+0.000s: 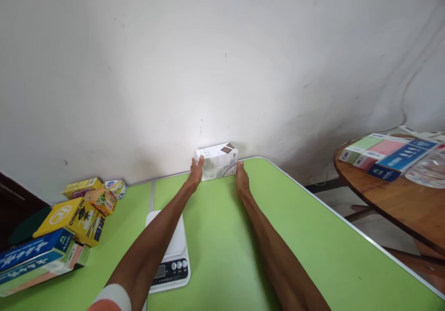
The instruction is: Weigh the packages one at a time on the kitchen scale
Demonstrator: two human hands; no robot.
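- Head view: my left hand (196,172) and right hand (242,180) grasp opposite ends of a white printed carton (218,162).
- It appears set near the wall (222,79), not yet released.

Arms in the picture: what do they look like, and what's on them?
The left grip and right grip are bare human hands, no gloves. The left arm wears a sleeve with a white band and reddish cloth; the right arm shows no sleeve or watch.
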